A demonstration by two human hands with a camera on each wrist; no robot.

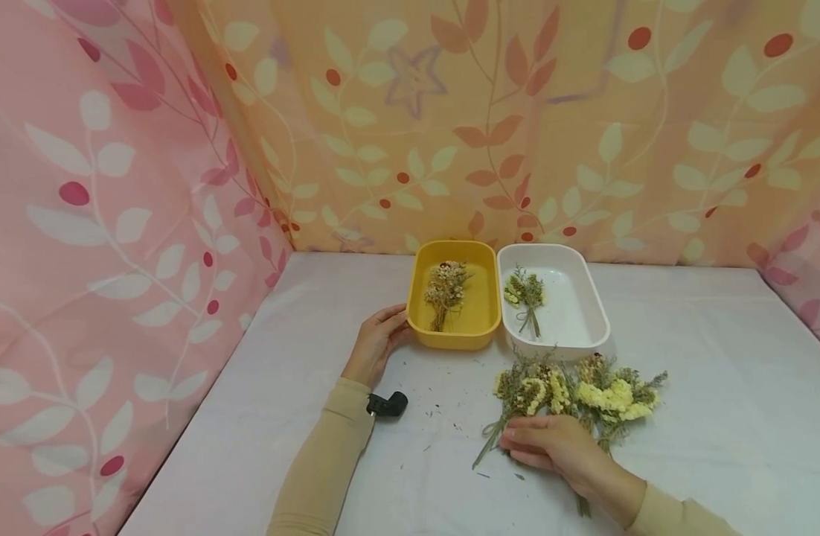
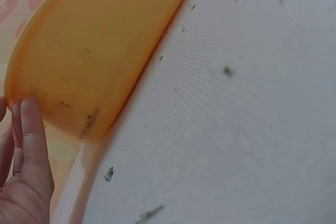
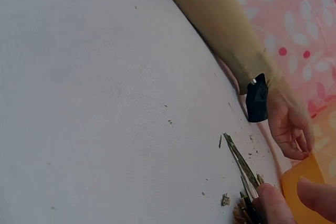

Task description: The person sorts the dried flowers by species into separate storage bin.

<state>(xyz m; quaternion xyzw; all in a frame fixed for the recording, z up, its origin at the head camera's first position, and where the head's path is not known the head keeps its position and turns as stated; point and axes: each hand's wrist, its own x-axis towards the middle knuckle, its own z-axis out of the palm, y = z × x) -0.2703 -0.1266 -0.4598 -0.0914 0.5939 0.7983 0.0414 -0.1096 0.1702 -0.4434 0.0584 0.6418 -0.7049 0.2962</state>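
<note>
My left hand [image 1: 376, 344] touches the left side of a yellow tray [image 1: 453, 340], its fingers fairly straight against the wall near the rim. In the left wrist view the fingers [image 2: 32, 129] lie along the tray's outside. My right hand [image 1: 557, 450] is over the stems of several dried flower bunches on the table. Its fingertips reach the tied stems of the left bunch [image 1: 517, 394]. In the right wrist view the thumb and a finger stand apart beside the stems [image 3: 239, 158]. A bunch with bright yellow blooms [image 1: 614, 398] lies to the right.
A brownish dried bunch [image 1: 445, 290] lies in the yellow tray. Beside it, a white tray [image 1: 577, 298] holds a small yellow-green bunch [image 1: 527, 294]. Plant crumbs [image 1: 437, 409] dot the white table [image 1: 711, 417]. Patterned curtains [image 1: 417, 149] hang behind and at the sides.
</note>
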